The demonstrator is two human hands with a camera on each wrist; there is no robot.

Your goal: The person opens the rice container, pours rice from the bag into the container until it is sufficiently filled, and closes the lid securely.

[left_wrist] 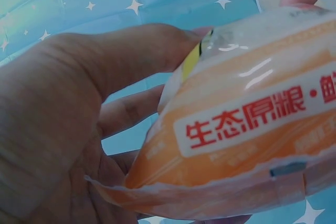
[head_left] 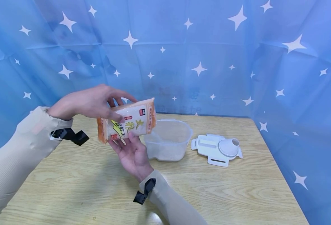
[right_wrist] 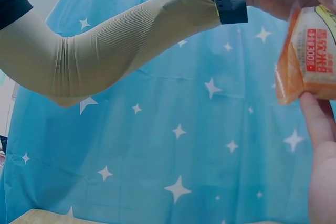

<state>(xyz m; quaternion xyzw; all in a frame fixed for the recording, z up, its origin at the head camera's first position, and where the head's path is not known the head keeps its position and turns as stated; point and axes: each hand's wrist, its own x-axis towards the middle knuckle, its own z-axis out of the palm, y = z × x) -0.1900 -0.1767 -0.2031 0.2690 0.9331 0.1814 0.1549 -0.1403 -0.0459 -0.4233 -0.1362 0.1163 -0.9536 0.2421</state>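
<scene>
A small plastic bag of rice [head_left: 135, 120], white with orange ends and printed lettering, is held up above the table. My left hand [head_left: 93, 101] grips it from above, its thumb across the front and its other fingers over the top edge. From below, my right hand [head_left: 133, 156] holds the lower edge, thumb against the front. The left wrist view shows the orange end of the bag [left_wrist: 247, 124] close up, with my left thumb and fingers around one corner. In the right wrist view, a right fingertip touches the bottom of the bag [right_wrist: 317, 56].
Just behind and right of my right hand stands a clear plastic tub [head_left: 169, 150] with its top open. A white lid [head_left: 210, 147] with a raised round spout and side flaps lies to its right. The wooden table [head_left: 224, 193] meets a blue star-patterned curtain [head_left: 165, 62].
</scene>
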